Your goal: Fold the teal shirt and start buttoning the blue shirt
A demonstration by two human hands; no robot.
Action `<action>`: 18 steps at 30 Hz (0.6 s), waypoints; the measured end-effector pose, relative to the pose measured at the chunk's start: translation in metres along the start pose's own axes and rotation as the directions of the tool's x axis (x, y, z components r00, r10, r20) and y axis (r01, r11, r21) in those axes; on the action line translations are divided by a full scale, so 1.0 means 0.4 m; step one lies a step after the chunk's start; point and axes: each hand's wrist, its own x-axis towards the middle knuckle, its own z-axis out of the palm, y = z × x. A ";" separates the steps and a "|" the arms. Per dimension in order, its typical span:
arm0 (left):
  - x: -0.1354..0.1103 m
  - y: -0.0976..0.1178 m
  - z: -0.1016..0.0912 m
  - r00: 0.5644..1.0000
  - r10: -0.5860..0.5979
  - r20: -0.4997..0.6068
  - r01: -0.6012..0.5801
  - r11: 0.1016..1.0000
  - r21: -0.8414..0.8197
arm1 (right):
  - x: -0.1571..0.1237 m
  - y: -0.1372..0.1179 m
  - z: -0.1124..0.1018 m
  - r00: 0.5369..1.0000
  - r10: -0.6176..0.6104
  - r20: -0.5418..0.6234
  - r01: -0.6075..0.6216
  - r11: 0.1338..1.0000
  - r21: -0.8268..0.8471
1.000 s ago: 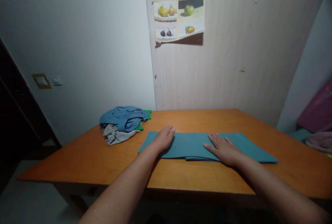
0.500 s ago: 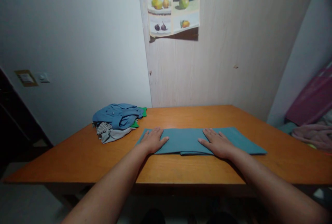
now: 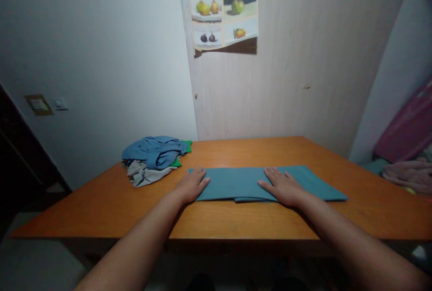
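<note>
A folded teal cloth [image 3: 243, 182] lies flat as a long strip on the orange wooden table [image 3: 236, 223]. My left hand [image 3: 191, 185] rests palm down on the cloth's left end, fingers stretched out and close together. My right hand [image 3: 282, 185] lies flat on the cloth right of its middle, fingers spread. Neither hand grips anything.
A pile of clothes [image 3: 153, 158] sits at the table's back left: a blue shirt on top, green, striped and grey pieces beneath. A fruit picture [image 3: 223, 20] hangs on the wooden wall panel behind. Pink and purple fabric [image 3: 407, 160] lies off the table's right side.
My left hand has slid leftward along the cloth from near its middle to its left end. My right hand has stayed nearly in place. The camera has shifted slightly.
</note>
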 end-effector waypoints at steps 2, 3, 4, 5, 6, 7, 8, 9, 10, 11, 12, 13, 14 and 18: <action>-0.008 0.001 0.009 1.000 -0.017 0.026 0.017 1.000 0.020 | 0.001 0.001 0.001 1.000 -0.001 -0.001 0.001 1.000 -0.002; -0.010 0.001 0.011 0.999 -0.022 0.034 0.022 0.999 0.026 | 0.001 0.002 0.001 1.000 -0.003 -0.001 0.003 1.000 -0.002; -0.011 0.002 0.010 0.999 -0.028 0.040 0.027 0.999 0.033 | 0.001 0.003 0.001 1.000 -0.004 -0.002 0.004 1.000 0.000; -0.011 0.003 0.009 0.998 -0.036 0.045 0.034 0.998 0.044 | 0.001 0.003 0.001 1.000 -0.003 -0.004 0.003 1.000 0.002; -0.011 0.004 0.007 0.998 -0.045 0.049 0.042 0.998 0.057 | 0.001 0.003 0.001 1.000 -0.002 -0.005 0.002 1.000 0.005; -0.010 0.005 0.004 0.997 -0.055 0.052 0.051 0.996 0.072 | 0.000 0.003 0.000 1.000 -0.001 -0.007 0.001 1.000 0.009; -0.010 0.006 0.003 0.996 -0.064 0.055 0.059 0.994 0.088 | 0.000 0.002 -0.001 1.000 0.000 -0.008 0.000 1.000 0.012; -0.009 0.006 0.001 0.996 -0.070 0.057 0.064 0.993 0.101 | -0.001 0.001 -0.002 1.000 0.000 -0.007 0.000 1.000 0.013; -0.009 0.006 0.001 0.996 -0.075 0.058 0.068 0.992 0.109 | -0.001 0.000 -0.003 1.000 0.000 -0.005 0.000 1.000 0.014; -0.009 0.006 0.001 0.995 -0.077 0.057 0.070 0.991 0.112 | 0.000 -0.002 -0.004 1.000 0.000 -0.001 0.000 1.000 0.013; -0.008 0.005 0.001 0.996 -0.076 0.056 0.069 0.991 0.113 | 0.000 -0.003 -0.005 1.000 0.000 0.004 0.000 1.000 0.012; -0.008 0.005 0.002 0.996 -0.075 0.054 0.068 0.991 0.113 | 0.000 -0.004 -0.007 1.000 0.001 0.009 -0.001 1.000 0.012; -0.007 0.004 0.003 0.996 -0.070 0.051 0.064 0.992 0.113 | 0.001 -0.006 -0.009 1.000 0.002 0.014 -0.002 1.000 0.014; -0.005 0.001 0.004 0.998 -0.051 0.040 0.046 0.993 0.112 | -0.003 -0.013 -0.021 0.999 0.006 0.034 -0.008 0.999 0.039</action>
